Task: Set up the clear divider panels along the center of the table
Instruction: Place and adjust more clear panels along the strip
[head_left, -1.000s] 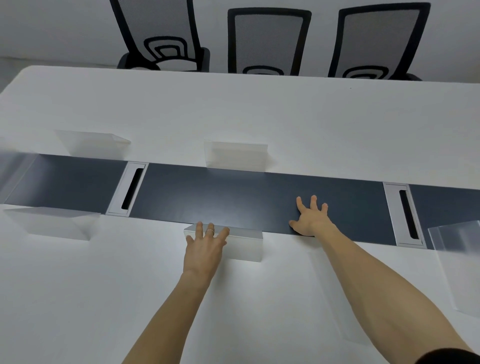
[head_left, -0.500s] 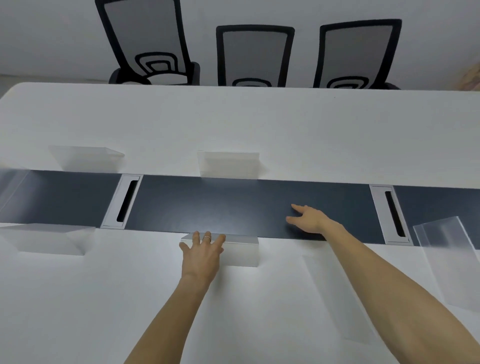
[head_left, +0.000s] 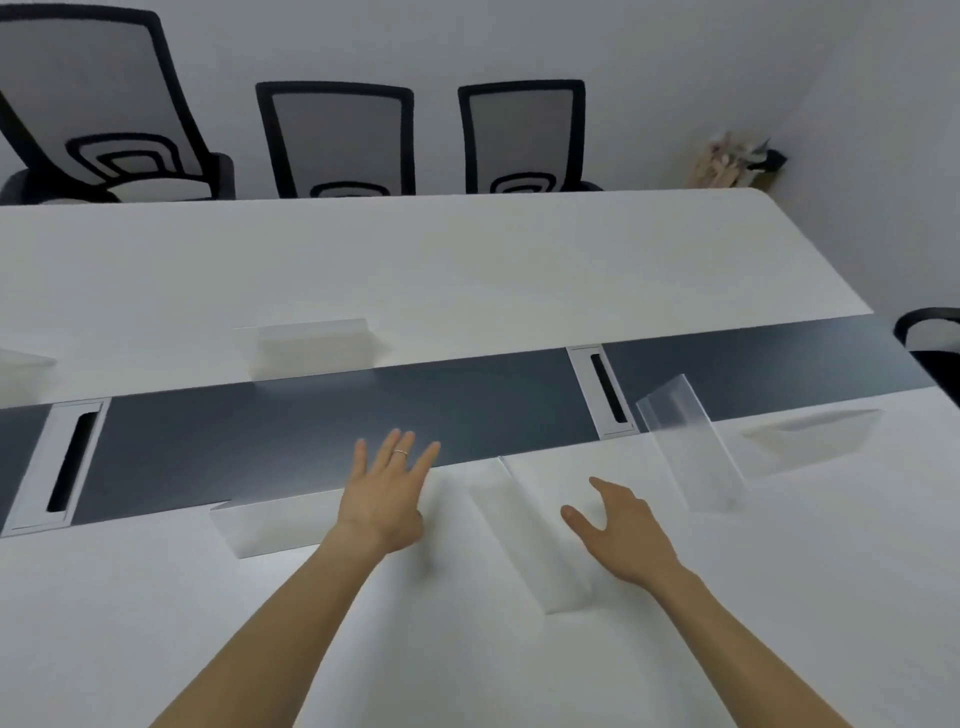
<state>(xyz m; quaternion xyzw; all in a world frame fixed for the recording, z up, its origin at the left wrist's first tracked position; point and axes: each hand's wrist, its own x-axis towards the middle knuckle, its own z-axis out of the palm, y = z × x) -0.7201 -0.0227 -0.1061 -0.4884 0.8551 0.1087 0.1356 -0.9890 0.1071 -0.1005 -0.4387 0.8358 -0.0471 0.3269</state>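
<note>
Both the left hand (head_left: 387, 499) and the right hand (head_left: 618, 530) were spread open, empty. The clear panel (head_left: 530, 535) between them, near the dark strip (head_left: 363, 421), was probably best gripped by its edges.

Both bare forearms are reaching forward from the near edge of the tabletop. The left hand (head_left: 387, 493) is lying palm down with fingers spread, a ring (head_left: 400, 452) on one finger. The right hand (head_left: 621, 530) is hovering half-open, thumb apart, gripping nothing.
</note>
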